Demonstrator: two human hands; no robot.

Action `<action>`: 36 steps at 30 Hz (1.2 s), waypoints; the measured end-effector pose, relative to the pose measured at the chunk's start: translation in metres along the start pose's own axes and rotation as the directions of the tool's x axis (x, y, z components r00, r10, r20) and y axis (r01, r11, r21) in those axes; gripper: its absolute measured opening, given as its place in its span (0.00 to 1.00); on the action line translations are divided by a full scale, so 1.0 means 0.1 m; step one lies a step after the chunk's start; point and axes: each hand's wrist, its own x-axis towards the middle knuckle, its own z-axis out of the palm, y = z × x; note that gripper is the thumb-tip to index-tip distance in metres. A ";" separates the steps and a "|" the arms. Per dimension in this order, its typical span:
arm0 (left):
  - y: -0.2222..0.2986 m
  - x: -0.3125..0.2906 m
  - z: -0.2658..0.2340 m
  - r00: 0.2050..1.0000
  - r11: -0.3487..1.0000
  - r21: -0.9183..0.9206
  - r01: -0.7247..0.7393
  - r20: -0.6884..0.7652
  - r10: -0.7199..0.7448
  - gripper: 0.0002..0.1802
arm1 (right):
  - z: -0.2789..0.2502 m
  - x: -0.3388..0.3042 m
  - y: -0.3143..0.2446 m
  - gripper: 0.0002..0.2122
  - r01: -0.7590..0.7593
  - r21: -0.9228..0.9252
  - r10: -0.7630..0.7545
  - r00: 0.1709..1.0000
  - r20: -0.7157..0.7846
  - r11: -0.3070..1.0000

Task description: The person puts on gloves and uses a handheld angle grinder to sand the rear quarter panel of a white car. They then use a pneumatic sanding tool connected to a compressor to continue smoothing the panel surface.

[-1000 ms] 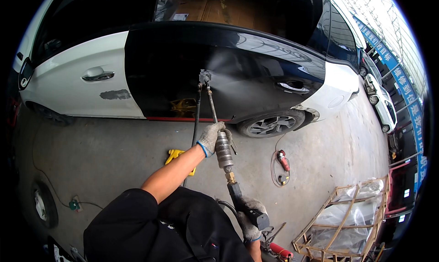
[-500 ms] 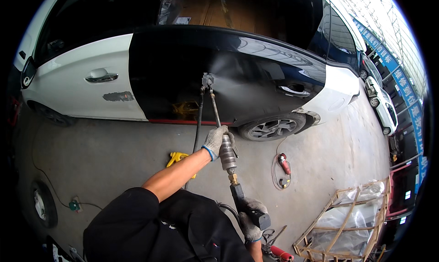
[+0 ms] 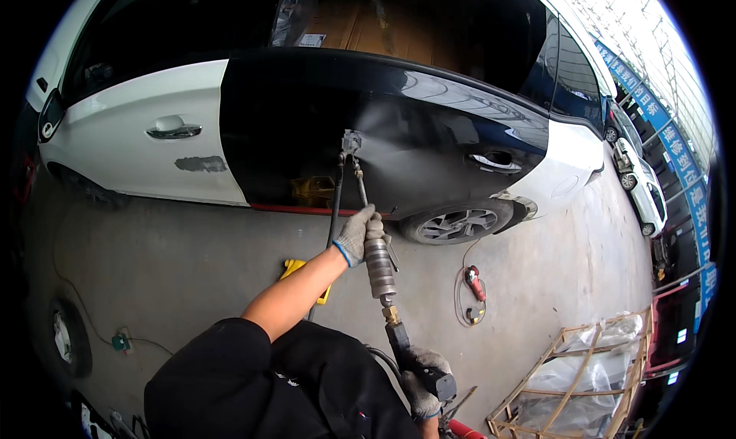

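A slide hammer (image 3: 379, 269) with a ribbed metal weight runs from my body to the black rear door (image 3: 299, 124) of a car. My gloved left hand (image 3: 357, 236) is closed around its shaft, at the far end of the weight. Near my body, my gloved right hand (image 3: 420, 379) is wrapped round the black handle (image 3: 399, 343), partly hidden by it. The shaft's far end meets a small metal pulling head (image 3: 351, 141) against the door panel. A black cable (image 3: 335, 201) also reaches that head. Around it the door surface looks dull and dented.
A yellow stand (image 3: 293, 268) is partly behind my left forearm. Right of me, a red power tool (image 3: 474, 283) lies with its cord on the floor. A wooden crate frame (image 3: 529, 391) with plastic wrap stands at lower right, a loose wheel (image 3: 69, 339) at left.
The view has shifted slightly. The slide hammer's weight sits a little closer to me, and more of it shows below my left hand. Both hands keep their grips.
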 end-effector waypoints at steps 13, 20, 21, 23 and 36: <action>-0.14 -0.29 0.32 0.993 0.988 0.140 -0.058 -0.098 0.072 0.12 | 0.04 0.04 0.11 0.15 0.073 0.004 -0.073 0.997 -0.028 0.997; -0.14 -0.29 0.34 0.991 0.992 0.117 -0.056 -0.118 0.069 0.13 | 0.07 0.06 0.03 0.15 0.067 0.043 -0.065 0.997 -0.029 0.997; -0.13 -0.30 0.35 0.990 0.989 0.132 -0.058 -0.118 0.074 0.12 | 0.07 0.07 0.05 0.15 0.069 0.048 -0.068 0.997 -0.025 0.996; -0.13 -0.31 0.36 0.990 0.985 0.163 -0.064 -0.117 0.084 0.12 | 0.07 0.06 0.05 0.15 0.068 0.062 -0.066 0.997 -0.027 0.996; -0.10 -0.26 0.39 0.979 0.974 0.188 -0.125 -0.137 0.152 0.14 | 0.15 0.02 0.00 0.17 0.041 0.075 -0.035 0.997 -0.070 0.996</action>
